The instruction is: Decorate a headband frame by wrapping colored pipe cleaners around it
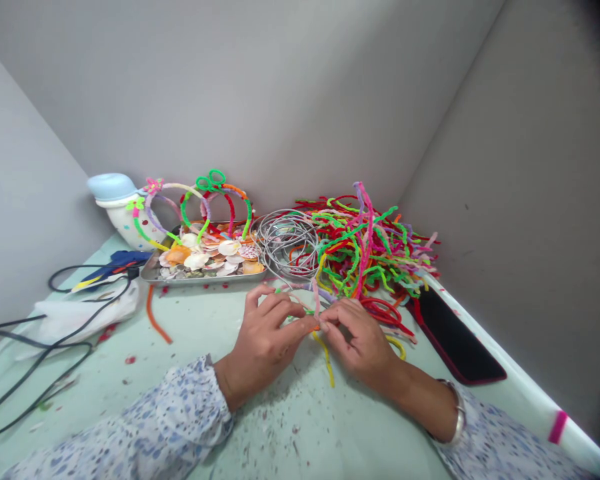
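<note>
My left hand [270, 333] and my right hand [357, 337] meet fingertip to fingertip over the middle of the table. Between them they pinch a fuzzy pipe cleaner, of which a small orange bit [317, 327] shows at the fingertips. A pale pink pipe cleaner [316, 298] stands up just behind the fingers. From below them a yellow pipe cleaner [326, 363] trails toward me. My fingers hide how these pieces join. Behind my right hand lies a large heap of many-coloured pipe cleaners [350, 253].
A metal tray [205, 279] holds seashells, with pipe-cleaner-wrapped headbands [180, 187] standing in it. Beside it sits a coil of grey wire [287, 247]. A glue gun [125, 259] with a black cable [45, 347] is at left, a black flat object [457, 337] at right.
</note>
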